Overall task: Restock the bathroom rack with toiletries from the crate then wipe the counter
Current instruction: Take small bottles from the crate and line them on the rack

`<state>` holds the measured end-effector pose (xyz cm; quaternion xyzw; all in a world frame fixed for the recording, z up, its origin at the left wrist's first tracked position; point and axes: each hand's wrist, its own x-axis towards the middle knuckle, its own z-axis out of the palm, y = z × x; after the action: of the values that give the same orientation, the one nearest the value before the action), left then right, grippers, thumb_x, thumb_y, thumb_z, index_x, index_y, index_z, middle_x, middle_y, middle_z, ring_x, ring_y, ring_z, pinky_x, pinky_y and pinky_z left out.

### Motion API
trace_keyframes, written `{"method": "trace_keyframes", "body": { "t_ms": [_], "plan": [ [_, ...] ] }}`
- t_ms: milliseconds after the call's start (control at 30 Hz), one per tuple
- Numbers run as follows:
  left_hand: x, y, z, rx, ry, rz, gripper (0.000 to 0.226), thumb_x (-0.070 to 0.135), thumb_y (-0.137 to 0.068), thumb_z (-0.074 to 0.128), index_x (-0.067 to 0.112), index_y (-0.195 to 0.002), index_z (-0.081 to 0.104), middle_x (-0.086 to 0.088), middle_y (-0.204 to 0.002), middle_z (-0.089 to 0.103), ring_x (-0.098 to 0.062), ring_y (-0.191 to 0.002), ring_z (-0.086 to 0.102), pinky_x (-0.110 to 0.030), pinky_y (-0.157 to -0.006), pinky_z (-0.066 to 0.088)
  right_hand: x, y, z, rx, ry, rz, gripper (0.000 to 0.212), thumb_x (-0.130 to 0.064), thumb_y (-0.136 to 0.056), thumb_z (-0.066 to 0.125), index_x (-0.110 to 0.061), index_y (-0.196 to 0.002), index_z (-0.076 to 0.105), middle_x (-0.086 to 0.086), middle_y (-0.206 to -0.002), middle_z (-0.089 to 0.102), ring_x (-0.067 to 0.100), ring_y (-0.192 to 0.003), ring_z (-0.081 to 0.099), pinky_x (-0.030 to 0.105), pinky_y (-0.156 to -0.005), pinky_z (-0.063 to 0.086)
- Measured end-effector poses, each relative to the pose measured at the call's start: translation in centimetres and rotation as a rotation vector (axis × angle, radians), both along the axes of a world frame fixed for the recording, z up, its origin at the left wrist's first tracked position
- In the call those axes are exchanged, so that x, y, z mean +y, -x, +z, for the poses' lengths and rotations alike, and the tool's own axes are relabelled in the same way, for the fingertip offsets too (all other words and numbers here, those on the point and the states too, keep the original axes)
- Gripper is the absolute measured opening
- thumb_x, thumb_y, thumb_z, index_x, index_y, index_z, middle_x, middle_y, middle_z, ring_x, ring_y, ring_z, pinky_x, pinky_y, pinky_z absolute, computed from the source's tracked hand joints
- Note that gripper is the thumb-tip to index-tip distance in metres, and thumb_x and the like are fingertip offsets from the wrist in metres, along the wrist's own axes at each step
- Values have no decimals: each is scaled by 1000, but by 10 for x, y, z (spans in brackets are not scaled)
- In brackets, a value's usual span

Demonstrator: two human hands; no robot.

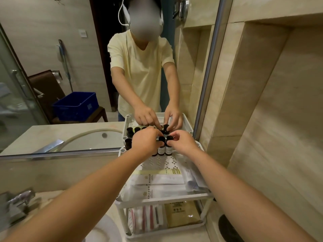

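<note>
Bathroom mirror (52,49) behind: fingers (156,137) of my left hand (146,142) curl round the first bottle (161,149), fingers (175,137) of my right hand (184,143) pinch the next bottle (168,149), both upright at the rack (164,196) back, probably leaving sachets (162,180) reachable in front.

Single head view, looking forward-down, close over rack (164,199), facing mirror (70,67).

1. Beige stone-look tile wall (279,7) on the right, with a deep recessed niche (288,137).
2. Wide metal-framed mirror (52,84) above the pale worktop (174,237).
3. Reflected there: glass shower door (15,95), brown chair (47,88), dark doorway (104,49).
4. Dim, warm light.
</note>
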<state>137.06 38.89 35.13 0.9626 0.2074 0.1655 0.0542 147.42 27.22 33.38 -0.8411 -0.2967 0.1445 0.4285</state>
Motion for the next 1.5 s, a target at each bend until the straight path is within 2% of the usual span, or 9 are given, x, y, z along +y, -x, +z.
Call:
{"method": "trace_keyframes", "body": {
  "t_ms": [200, 333, 500, 700, 833, 1033, 1300, 1400, 1500],
  "plan": [
    [0, -2, -3, -16, -25, 28, 31, 44, -87, 64, 35, -117, 67, 4, -109, 64, -19, -91, 63, -27, -61, 42, 4, -2, -6, -12, -12, -19, 27, -22, -82, 75, -23, -107, 66, -3, -97, 67, 14, -91, 63, 26, -74, 46],
    [-2, -1, -4, -41, 4, 53, 36, 42, -87, 64, 34, -123, 64, 4, -110, 63, -19, -93, 63, -28, -63, 43, 3, -2, -5, -3, -8, -25, 29, -18, -85, 71, -24, -111, 62, -10, -88, 58, 11, -86, 59, 21, -65, 40],
    [-7, 10, -2, -99, 69, 62, 44, 36, -88, 64, 31, -131, 57, 5, -112, 64, -17, -96, 62, -28, -64, 43, -5, 1, -2, 10, -7, -30, 35, -9, -87, 62, -24, -118, 55, -6, -95, 57, 15, -92, 59, 25, -71, 44],
    [-16, 40, -4, -278, 425, 89, 40, 31, -87, 66, 33, -126, 56, 14, -96, 57, -5, -81, 58, -28, -67, 52, -18, 25, 5, -13, -125, -87, 36, -16, -88, 62, -25, -122, 54, -6, -102, 57, 14, -95, 59, 36, -83, 53],
    [-18, 66, -3, -371, 580, 82, 44, 24, -85, 66, 31, -127, 55, 14, -97, 58, -2, -82, 59, -31, -72, 56, -20, 52, 15, -87, -203, -76, 29, -19, -90, 59, -29, -117, 55, -8, -108, 56, 10, -88, 59, 35, -75, 56],
    [-15, 120, 0, -472, 706, 144, 44, 17, -86, 67, 28, -127, 55, 11, -95, 60, -5, -82, 63, -27, -69, 57, -7, 103, 27, -96, -201, 67, 30, -20, -88, 60, -31, -115, 54, -7, -110, 55, 8, -78, 56, 34, -74, 55],
    [1, 229, -2, -381, 781, 237, 40, 22, -86, 69, 28, -124, 56, 7, -105, 60, -10, -94, 62, -32, -82, 55, 19, 181, 25, -209, 12, 354, 42, -32, -84, 62, -32, -125, 53, -5, -131, 46, 11, -101, 54, 31, -80, 50],
    [7, 275, -3, -388, 778, 290, 39, 22, -86, 70, 28, -122, 56, 8, -103, 59, -7, -91, 61, -20, -66, 49, 31, 219, 27, -247, 42, 416, 46, -35, -83, 63, -33, -127, 52, -5, -133, 47, 12, -105, 54, 34, -85, 51],
    [7, 325, -7, -421, 736, 372, 37, 22, -83, 73, 29, -116, 58, 11, -98, 60, -7, -84, 60, -19, -59, 44, 41, 263, 27, -276, 58, 495, 48, -35, -82, 66, -31, -128, 52, -5, -133, 49, 13, -112, 53, 34, -91, 49]
  ]
}}
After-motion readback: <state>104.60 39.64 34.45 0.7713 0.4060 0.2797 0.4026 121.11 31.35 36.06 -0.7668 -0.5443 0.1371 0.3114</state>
